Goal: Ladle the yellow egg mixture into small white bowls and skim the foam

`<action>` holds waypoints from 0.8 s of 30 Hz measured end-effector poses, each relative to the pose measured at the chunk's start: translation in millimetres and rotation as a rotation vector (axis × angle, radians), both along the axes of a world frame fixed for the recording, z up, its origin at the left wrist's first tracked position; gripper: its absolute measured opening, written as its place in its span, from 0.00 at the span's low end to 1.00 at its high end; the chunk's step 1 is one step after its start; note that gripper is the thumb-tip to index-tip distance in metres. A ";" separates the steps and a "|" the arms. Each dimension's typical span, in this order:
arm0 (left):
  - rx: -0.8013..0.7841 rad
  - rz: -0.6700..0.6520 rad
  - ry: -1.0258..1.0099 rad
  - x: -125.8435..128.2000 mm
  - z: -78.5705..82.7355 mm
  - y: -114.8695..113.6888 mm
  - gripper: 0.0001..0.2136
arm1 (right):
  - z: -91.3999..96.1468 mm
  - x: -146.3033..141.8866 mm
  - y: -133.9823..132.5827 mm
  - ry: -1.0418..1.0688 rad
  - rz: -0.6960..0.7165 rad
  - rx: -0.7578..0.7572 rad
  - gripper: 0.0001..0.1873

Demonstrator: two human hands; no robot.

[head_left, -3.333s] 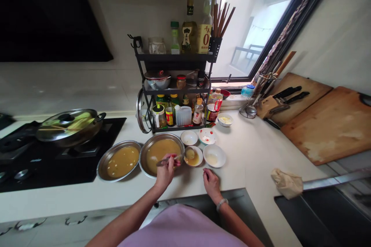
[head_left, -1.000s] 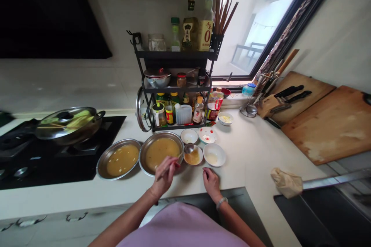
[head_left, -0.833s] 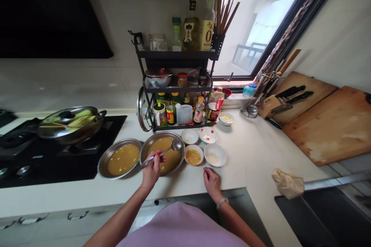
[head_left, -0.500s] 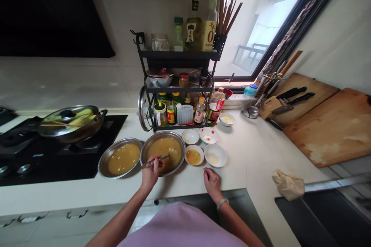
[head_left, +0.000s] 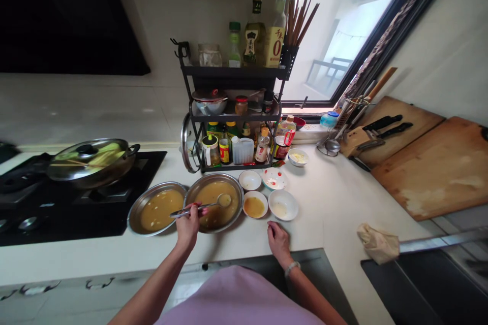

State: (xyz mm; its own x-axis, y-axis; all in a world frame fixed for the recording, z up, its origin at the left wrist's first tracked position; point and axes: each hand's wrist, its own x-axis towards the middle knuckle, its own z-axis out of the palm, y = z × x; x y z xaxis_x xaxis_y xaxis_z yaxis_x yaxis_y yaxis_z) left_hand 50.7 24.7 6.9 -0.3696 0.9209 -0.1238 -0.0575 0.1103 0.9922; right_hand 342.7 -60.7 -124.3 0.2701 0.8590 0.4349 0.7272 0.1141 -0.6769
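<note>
My left hand [head_left: 188, 223] grips the handle of a metal spoon [head_left: 224, 200], its bowl over the liquid in the right-hand metal basin [head_left: 237, 181]. This basin contains brownish-yellow liquid with pale bits. Touching it on the left, a second metal basin [head_left: 134, 209] contains similar liquid. On the counter [head_left: 308, 236], my right hand [head_left: 278, 239] rests with curled fingers and nothing visible in them. Just beyond it stand a white bowl [head_left: 288, 202] with a little pale residue and a small bowl of yellow liquid [head_left: 254, 206].
Behind the basins stands a black rack [head_left: 236, 118] with bottles and jars. A lidded pan [head_left: 114, 172] sits on the black stove [head_left: 114, 223] at left. Knives in a block [head_left: 356, 139] and cutting boards [head_left: 430, 167] lean at right, above a sink [head_left: 427, 284] and a cloth [head_left: 378, 245].
My left hand has drawn back to the left with the spoon, whose bowl now shows above the liquid. My right hand stays in place.
</note>
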 end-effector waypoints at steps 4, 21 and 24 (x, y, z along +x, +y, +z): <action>-0.001 0.011 -0.031 1.5 7.9 -1.5 0.09 | 1.1 0.0 -0.2 0.000 0.000 0.000 0.15; 0.156 -0.335 0.093 60.3 22.0 -18.0 0.15 | 2.3 -0.9 -0.1 0.004 -0.002 0.009 0.15; 0.356 -0.487 0.263 66.7 16.7 -26.3 0.14 | 2.3 -1.1 -0.4 0.004 -0.002 0.010 0.15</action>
State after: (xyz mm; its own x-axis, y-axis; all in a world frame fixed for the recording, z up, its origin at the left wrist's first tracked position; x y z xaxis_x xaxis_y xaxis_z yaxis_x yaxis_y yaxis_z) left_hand 117.4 -1.6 23.6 0.1235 0.9585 0.2570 0.1654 -0.2752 0.9471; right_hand 341.6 -61.1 -122.0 0.2737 0.8542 0.4420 0.7244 0.1192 -0.6790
